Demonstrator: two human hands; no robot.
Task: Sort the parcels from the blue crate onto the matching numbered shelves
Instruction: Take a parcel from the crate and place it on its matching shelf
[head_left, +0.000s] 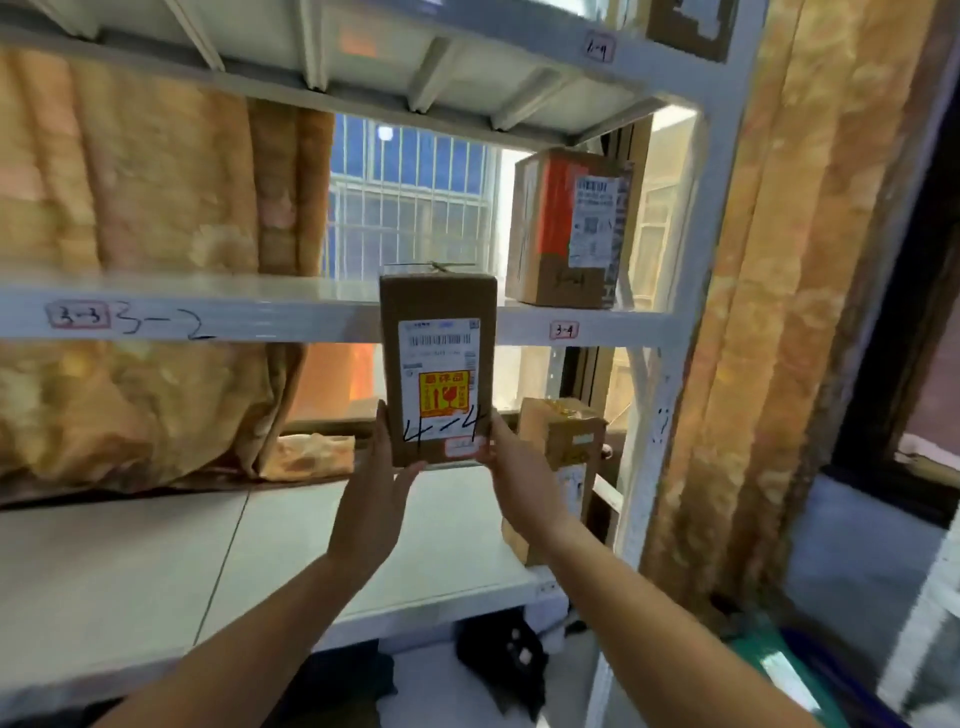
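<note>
I hold a tall brown cardboard parcel (437, 364) upright in front of the white shelf rack. It carries a white barcode label, a yellow-and-red fragile sticker and a handwritten "4-4". My left hand (375, 499) grips its lower left edge, my right hand (514, 478) its lower right edge. Shelf labels read "3-3" (79, 315) and "3-4" (563, 330) on the middle shelf edge, and a "4-4"-like tag (599, 48) sits on the shelf above. The blue crate's rim (831, 670) shows at the bottom right.
A box with an orange panel (569, 228) stands on the 3-4 shelf spot. Another brown box (563, 457) stands on the lower shelf at right. Orange curtains hang behind the rack and at right. A barred window is behind. Dark objects (506, 660) lie on the floor.
</note>
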